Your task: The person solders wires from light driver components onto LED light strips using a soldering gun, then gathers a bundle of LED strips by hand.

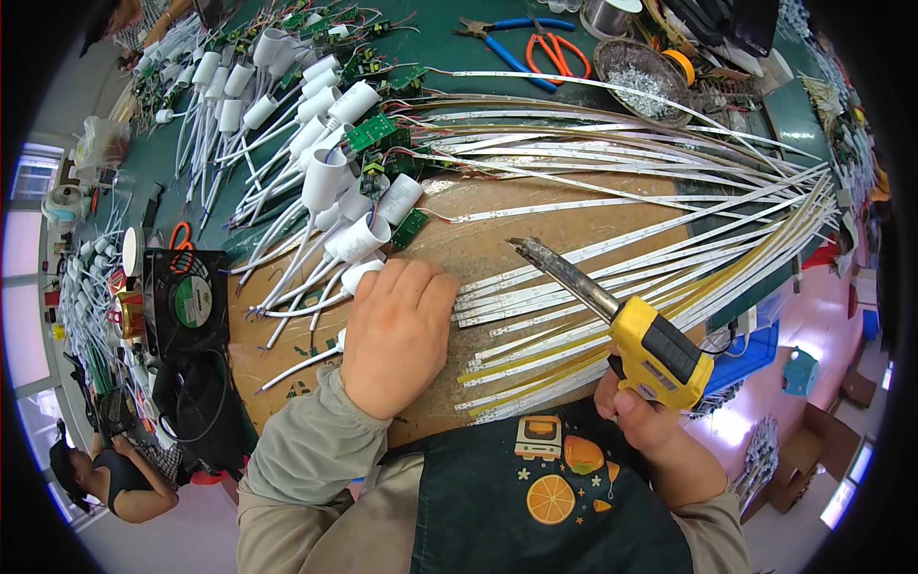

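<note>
My right hand [645,421] grips a yellow and black soldering gun [660,354]; its dark metal tip points up and left, above the LED strips. My left hand [397,330] is closed with its knuckles up, low over the brown work board [564,201]. Its fingertips and whatever they hold are hidden. A white plastic housing [360,275] shows just beyond its knuckles, and a white cable [296,370] runs out beside its thumb side. Just right of it lie the loose ends of white LED strips [516,308]. Further strips are joined by thin wires to green circuit boards [371,132].
More white housings [325,177] with cables crowd the upper left. Blue-handled pliers [512,53], orange-handled pliers [555,57], a bowl of small bits [643,81] and a solder spool [609,17] sit at the back. A black fan [186,301] stands left. Another person [120,474] sits far left.
</note>
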{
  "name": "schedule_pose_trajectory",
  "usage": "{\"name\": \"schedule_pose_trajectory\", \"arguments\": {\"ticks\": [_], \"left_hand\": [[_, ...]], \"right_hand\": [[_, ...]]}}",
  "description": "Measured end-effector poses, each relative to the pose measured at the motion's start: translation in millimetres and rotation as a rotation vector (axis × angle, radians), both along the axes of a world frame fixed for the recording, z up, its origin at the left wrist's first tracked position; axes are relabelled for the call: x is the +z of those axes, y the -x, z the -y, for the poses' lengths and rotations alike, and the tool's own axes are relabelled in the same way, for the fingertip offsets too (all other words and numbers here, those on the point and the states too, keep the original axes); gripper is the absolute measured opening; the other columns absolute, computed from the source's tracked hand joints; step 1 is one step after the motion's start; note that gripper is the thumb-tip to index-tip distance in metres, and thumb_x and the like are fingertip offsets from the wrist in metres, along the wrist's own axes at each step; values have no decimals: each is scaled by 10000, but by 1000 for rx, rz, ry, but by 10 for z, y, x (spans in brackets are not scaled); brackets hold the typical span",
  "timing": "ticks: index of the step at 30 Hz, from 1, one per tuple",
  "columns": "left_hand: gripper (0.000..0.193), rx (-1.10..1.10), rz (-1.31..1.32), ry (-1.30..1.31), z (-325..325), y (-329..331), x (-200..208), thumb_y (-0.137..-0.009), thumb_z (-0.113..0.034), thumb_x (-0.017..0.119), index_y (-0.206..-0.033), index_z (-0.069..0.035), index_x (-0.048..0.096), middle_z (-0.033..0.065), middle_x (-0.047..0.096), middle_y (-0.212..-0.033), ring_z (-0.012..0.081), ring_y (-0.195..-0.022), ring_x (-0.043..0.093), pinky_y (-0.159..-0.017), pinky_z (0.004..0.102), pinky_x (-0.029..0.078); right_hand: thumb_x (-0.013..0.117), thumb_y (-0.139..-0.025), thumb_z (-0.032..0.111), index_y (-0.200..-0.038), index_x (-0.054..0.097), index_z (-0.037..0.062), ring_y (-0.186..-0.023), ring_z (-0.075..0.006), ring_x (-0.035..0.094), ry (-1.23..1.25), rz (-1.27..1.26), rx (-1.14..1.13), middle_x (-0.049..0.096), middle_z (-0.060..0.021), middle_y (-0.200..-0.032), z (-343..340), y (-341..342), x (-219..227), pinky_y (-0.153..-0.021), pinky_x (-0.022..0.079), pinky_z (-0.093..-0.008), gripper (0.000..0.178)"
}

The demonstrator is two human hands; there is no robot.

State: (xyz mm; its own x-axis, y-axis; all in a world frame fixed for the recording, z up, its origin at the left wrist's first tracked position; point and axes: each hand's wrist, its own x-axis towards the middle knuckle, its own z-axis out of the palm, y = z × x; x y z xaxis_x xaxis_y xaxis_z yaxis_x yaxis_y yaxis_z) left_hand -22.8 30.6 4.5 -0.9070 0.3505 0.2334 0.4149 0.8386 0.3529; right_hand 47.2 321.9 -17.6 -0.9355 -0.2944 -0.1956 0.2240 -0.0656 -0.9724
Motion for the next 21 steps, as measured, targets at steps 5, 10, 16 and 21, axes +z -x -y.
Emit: {"name": "schedule_pose_trajectory", "arguments": {"ticks": [5, 10, 16, 21], "left_hand": [[165, 0, -1, -5, -9, 1, 15, -752, 4, 674, -891, -54, 604, 86, 589, -917, 284, -837, 555, -750, 386, 428], [169, -2, -3, -22, -18, 7, 25, -746, 10, 676, -886, -49, 604, 89, 589, -917, 287, -837, 555, -754, 387, 429], [169, 5, -7, -24, -41, 5, 32, -746, 12, 676, -888, -49, 607, 92, 594, -914, 294, -831, 557, -752, 392, 436], [161, 5, -8, -22, -36, -4, 54, -751, 8, 676, -887, -47, 609, 96, 595, -914, 301, -830, 559, -755, 396, 444]], "right_hand": [[675, -872, 280, -1308, 431, -37, -550, -150, 483, 55, 40, -22, 510, -74, -669, 23, 15, -1, -508, 420, -278, 592], [684, -870, 274, -1315, 439, -31, -547, -154, 479, 82, 38, -32, 504, -76, -666, 35, 22, 8, -506, 418, -280, 593], [679, -874, 280, -1312, 442, -31, -548, -144, 482, 126, 50, -64, 508, -74, -665, 55, 21, 22, -505, 419, -276, 587], [672, -877, 281, -1311, 440, -30, -552, -139, 485, 130, 34, -55, 509, -74, -663, 53, 14, 8, -505, 418, -273, 582]]}}
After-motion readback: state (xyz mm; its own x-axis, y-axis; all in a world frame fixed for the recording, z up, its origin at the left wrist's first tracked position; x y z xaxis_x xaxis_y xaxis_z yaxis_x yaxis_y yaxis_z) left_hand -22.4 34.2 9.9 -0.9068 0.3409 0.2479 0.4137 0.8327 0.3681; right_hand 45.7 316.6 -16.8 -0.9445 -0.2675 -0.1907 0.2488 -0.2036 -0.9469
